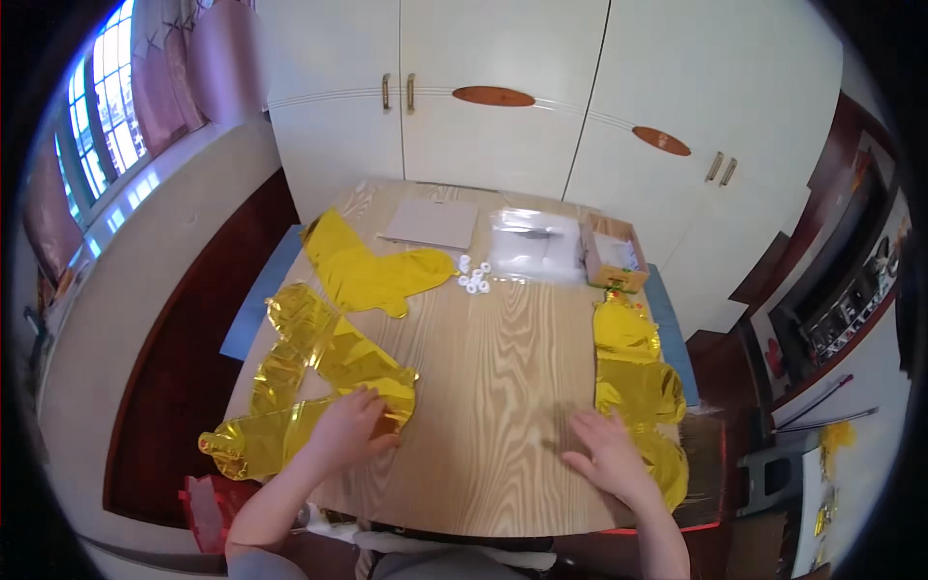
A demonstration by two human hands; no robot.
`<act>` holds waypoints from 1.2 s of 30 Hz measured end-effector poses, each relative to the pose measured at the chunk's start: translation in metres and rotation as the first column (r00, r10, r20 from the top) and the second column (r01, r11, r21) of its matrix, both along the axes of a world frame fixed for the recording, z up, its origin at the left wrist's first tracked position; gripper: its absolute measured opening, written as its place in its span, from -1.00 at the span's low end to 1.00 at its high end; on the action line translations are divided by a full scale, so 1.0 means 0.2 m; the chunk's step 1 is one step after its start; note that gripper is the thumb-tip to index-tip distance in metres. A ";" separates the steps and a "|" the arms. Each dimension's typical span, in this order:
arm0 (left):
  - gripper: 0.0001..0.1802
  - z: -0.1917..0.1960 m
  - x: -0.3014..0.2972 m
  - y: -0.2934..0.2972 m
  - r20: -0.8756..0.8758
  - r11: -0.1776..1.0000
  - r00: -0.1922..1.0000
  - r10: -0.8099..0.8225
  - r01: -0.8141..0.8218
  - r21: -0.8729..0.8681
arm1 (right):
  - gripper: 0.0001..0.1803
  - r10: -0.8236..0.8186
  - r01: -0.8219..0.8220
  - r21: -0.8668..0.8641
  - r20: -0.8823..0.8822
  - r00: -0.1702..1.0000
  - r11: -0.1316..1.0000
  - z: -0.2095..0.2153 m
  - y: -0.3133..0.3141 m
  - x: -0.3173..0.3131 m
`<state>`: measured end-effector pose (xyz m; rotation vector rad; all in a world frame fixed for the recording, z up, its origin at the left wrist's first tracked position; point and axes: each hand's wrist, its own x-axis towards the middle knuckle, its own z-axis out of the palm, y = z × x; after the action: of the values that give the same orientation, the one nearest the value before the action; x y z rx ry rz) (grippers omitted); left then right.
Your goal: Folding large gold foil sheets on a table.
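My left hand (350,427) lies palm down at the edge of a crinkled gold foil balloon (280,377), fingers stretched out and the thumb apart. The balloon is flat and angular, spread over the left side of the table. My right hand (609,450) is open too, fingers spread over the wood beside another flat gold foil balloon (638,391) along the right edge; whether it touches the foil I cannot tell. Farther back on the left is a smoother yellow-gold foil balloon (372,275). Near its tip sit several small white rings or rolls (475,277).
At the back of the wood-grain table (498,387) are a flat grey-beige board (432,222), a clear plastic sheet or bag (537,246) and an open cardboard box (616,253). White cabinets (493,48) stand behind. A red bag (208,512) is low left, a grey stool (773,478) right.
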<state>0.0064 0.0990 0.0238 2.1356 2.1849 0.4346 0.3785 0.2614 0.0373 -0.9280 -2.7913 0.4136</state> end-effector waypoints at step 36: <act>-0.71 -0.14 -0.47 -0.38 0.011 0.947 0.950 0.311 -0.311 0.080 | -0.43 0.478 -0.450 0.183 -0.163 0.863 0.874 -0.44 -0.27 -1.14</act>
<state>-0.0881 0.0239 -0.0045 1.8248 2.5565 0.5466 0.1511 0.2082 -0.0503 -0.1533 -2.7825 0.3441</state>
